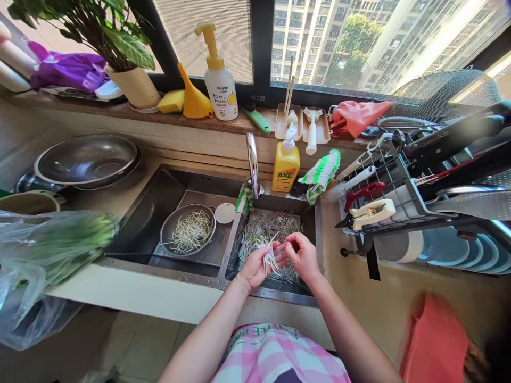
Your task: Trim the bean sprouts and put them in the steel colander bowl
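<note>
Over the right basin of the steel sink, my left hand is closed loosely round a small bunch of bean sprouts. Close beside it, my right hand has thumb and fingertips pinched together at the left fingers; what it pinches is too small to tell. Below both hands, a mass of bean sprouts lies in the right basin. The left basin holds a round metal bowl with a heap of pale bean sprouts in it.
The faucet rises behind the divider, beside a yellow soap bottle. A crowded dish rack with knives stands at right. Woks and a plastic bag of greens are at left. A pump bottle stands on the sill.
</note>
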{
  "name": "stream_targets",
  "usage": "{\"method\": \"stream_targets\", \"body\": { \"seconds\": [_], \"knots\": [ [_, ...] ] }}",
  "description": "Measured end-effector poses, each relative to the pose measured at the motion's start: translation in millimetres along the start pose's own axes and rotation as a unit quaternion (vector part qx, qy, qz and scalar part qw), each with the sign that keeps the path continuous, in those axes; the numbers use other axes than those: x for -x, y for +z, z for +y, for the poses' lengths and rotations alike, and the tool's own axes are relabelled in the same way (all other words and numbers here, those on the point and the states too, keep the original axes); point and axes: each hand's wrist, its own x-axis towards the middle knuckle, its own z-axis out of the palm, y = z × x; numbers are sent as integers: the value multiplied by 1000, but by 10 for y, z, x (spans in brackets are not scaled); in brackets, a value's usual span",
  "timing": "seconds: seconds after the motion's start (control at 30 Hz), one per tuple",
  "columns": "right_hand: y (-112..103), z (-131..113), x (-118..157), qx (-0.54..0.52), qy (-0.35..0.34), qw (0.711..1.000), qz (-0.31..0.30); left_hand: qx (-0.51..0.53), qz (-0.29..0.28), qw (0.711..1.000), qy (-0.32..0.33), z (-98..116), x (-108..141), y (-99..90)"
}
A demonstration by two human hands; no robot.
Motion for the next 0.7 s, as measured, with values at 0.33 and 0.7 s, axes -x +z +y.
{"method": "stream_targets", "body": {
  "seconds": [0.33, 0.7],
  "knots": [
    [-63, 19, -67, 157, -102, 969, -160, -193, 62, 979, 8, -57, 3, 68],
    [260, 245, -33, -109, 82, 986, -98, -230, 61, 971, 5, 37, 71, -4]
  ]
}}
